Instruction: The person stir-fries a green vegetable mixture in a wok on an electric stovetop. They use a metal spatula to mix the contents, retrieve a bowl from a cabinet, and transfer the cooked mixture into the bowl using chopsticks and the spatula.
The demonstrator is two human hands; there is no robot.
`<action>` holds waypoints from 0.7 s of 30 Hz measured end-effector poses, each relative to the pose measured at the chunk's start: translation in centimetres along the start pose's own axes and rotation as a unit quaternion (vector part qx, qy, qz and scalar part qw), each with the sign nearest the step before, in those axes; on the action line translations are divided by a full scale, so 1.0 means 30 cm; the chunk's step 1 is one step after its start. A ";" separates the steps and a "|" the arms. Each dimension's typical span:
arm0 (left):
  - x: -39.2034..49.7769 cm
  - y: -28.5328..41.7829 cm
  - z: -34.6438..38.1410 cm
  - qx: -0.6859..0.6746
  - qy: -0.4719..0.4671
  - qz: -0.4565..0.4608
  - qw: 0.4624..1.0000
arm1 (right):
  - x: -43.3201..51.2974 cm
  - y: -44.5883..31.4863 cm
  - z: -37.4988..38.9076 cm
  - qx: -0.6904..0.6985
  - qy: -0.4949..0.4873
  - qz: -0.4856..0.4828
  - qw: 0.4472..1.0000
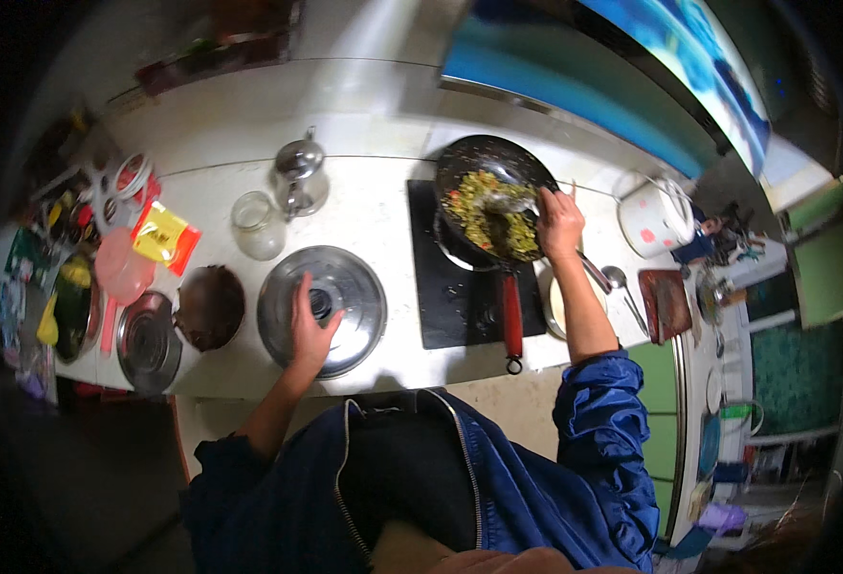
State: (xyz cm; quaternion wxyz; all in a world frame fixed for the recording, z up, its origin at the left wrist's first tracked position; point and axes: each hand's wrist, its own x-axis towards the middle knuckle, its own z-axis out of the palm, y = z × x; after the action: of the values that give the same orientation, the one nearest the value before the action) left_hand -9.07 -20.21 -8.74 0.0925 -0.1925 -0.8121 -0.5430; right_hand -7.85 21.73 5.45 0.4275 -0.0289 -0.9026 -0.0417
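A dark wok [497, 154] with a red handle stands on a black cooktop [450, 316] and holds chopped green food with red bits [475, 208]. My right hand [561, 219] is closed on a metal utensil [511, 203] at the wok's right rim; its head lies in the food. To the left, a round metal lid [357, 316] lies on the counter. My left hand [314, 323] is over this lid, thumb and fingers apart around the dark knob [320, 303]; whether it touches the knob cannot be told.
A glass jar [258, 228] and a metal-topped glass pot [301, 176] stand behind the lid. Leftward are a dark round vessel [210, 308], a pink ladle [124, 269] and a yellow-red packet [165, 233]. A ladle [626, 290], a white container [651, 219] and a brown tray [665, 305] are rightward.
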 end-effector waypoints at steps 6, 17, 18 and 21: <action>-0.040 0.000 -0.043 0.007 0.012 -0.030 0.999 | 0.149 -0.297 0.012 0.299 0.063 0.156 0.939; -0.076 0.048 -0.037 -0.031 -0.001 -0.035 0.999 | 0.170 -1.142 0.417 0.404 -0.166 0.072 0.896; -0.080 0.060 -0.033 -0.050 -0.008 -0.054 0.997 | 0.174 -1.170 0.435 0.355 -0.229 0.061 0.904; -0.074 0.082 -0.016 -0.047 -0.020 -0.037 0.998 | 0.171 -1.186 0.415 0.299 -0.363 0.016 0.882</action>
State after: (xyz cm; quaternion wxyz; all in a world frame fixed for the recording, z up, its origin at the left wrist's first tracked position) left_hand -6.07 -20.29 -7.26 0.0473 -0.1774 -0.7939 -0.5797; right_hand -23.81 -12.34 -0.23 0.0588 0.0724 -0.9636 0.2507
